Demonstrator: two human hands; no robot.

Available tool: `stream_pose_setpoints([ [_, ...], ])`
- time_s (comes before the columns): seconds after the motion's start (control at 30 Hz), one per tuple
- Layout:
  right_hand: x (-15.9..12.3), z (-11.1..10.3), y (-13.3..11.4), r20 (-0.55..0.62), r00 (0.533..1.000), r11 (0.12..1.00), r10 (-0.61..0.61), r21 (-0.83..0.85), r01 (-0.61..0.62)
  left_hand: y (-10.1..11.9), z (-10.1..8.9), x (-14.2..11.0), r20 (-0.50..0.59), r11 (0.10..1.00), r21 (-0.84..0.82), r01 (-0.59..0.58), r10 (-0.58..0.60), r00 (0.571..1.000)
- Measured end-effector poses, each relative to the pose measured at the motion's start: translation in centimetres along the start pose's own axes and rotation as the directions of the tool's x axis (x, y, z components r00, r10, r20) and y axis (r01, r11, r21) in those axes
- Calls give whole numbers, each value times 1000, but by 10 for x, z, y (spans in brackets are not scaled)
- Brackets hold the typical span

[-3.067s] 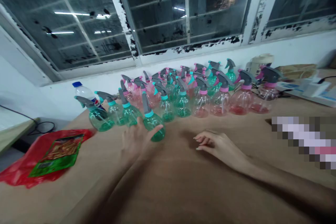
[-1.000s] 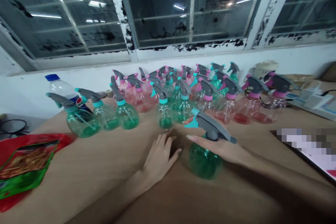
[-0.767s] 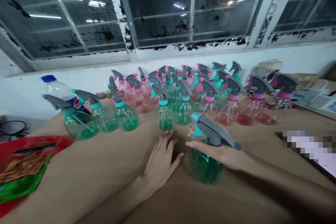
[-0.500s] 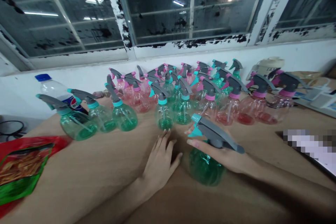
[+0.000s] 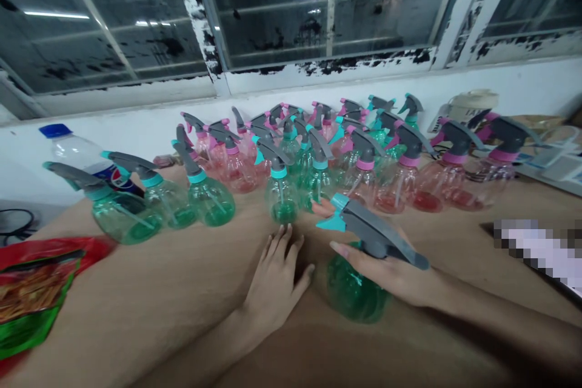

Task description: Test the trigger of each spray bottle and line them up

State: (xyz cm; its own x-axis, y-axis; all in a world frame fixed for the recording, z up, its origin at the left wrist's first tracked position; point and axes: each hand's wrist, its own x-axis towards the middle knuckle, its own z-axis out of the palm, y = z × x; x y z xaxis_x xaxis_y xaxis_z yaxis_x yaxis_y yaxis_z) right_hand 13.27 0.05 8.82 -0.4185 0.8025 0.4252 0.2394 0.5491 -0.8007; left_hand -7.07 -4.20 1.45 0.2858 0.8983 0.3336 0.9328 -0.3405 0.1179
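Observation:
My right hand (image 5: 391, 270) is wrapped around the neck of a green spray bottle (image 5: 357, 291) with a grey and turquoise trigger head. The bottle's nozzle points left and away from me, and the thumb lies along the near side. Part of the fingers is hidden behind the trigger head. My left hand (image 5: 275, 276) rests palm down on the wooden table (image 5: 173, 291) with its fingers apart, holding nothing. Just beyond its fingertips stands another green spray bottle (image 5: 282, 200).
Several green spray bottles (image 5: 211, 203) and pink spray bottles (image 5: 393, 191) crowd the back. A soda bottle (image 5: 75, 151) stands at left behind them, and a red and green snack packet (image 5: 40, 291) lies at the left edge. A blurred-out flat device (image 5: 541, 260) is at right.
The view has shifted slightly, so the left-hand bottles and packet appear further left. More of my right fingers shows beyond the trigger head. My left hand stays on the table.

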Motion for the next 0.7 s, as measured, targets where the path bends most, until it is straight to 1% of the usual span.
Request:
stream_pose_setpoints([
  [0.1,-1,1,5,79,996,999,-35,-4,35,-1,1,-1,12,1000,8,7,-7,1000],
  [0.33,-1,-1,2,110,994,1000,27,-6,-26,-1,0,0,50,1000,22,18,-19,999],
  [0.57,-2,0,2,46,997,998,63,-7,-62,0,0,0,54,998,60,17,-20,998],
  [0.7,-3,-2,1,7,999,999,34,-26,-34,1,-1,0,45,997,69,14,-17,999],
])
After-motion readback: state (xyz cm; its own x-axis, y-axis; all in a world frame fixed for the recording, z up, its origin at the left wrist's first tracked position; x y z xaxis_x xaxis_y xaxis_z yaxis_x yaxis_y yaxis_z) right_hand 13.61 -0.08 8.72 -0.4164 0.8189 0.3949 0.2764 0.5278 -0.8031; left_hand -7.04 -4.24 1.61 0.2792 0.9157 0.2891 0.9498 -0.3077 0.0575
